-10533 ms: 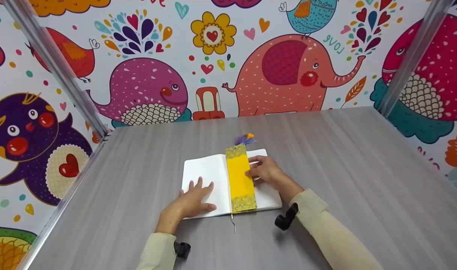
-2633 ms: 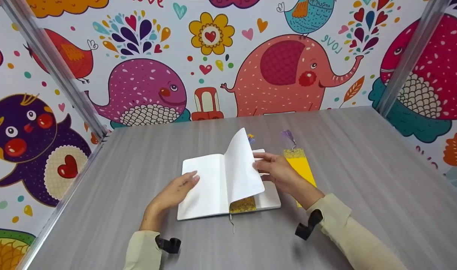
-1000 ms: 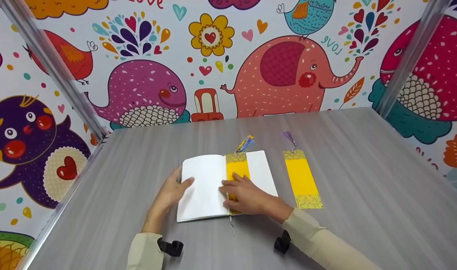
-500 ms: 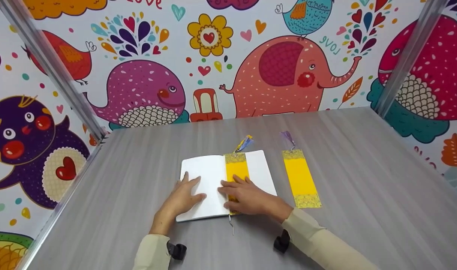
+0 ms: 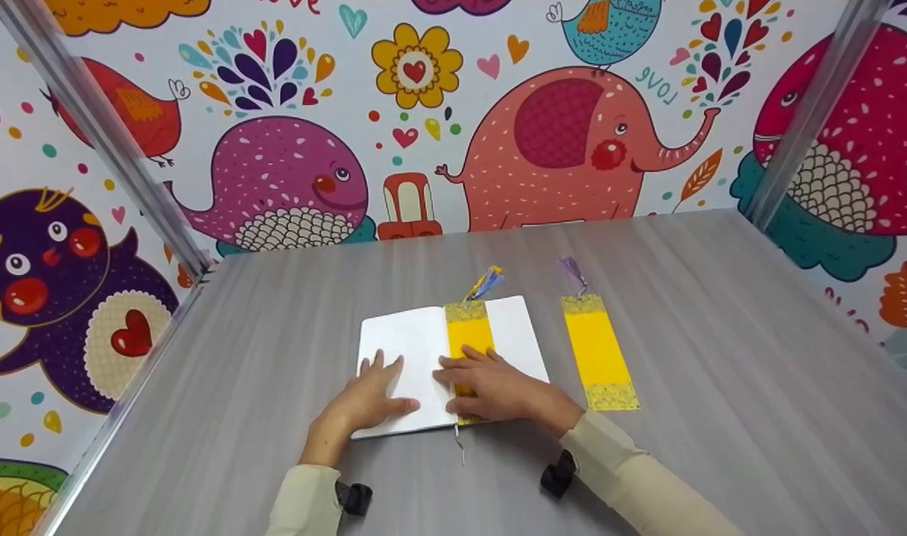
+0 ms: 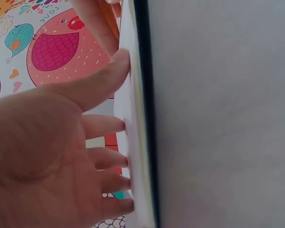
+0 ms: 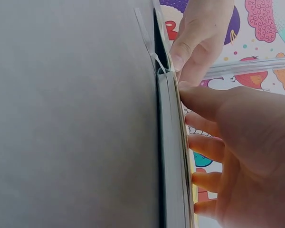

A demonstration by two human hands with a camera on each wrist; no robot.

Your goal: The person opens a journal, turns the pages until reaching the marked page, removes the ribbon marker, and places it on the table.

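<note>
1. Both hands lie flat with straight fingers on an open notebook [image 5: 423, 350] that sits near the middle of the grey tabletop [image 5: 721, 387]
2. Left hand [image 5: 367, 398] presses its spread fingers on the blank left page, close to the notebook's near edge
3. Right hand [image 5: 498, 387] rests palm down across the spine, covering the lower part of a yellow bookmark [image 5: 468, 331] that lies in the gutter, its tassel [image 5: 485, 283] past the notebook's far edge
4. Just right of the notebook, a second yellow bookmark [image 5: 598, 353] lies on the tabletop, untouched
5. Behind the far edge stands a cartoon-animal wall [image 5: 565, 141]
</note>
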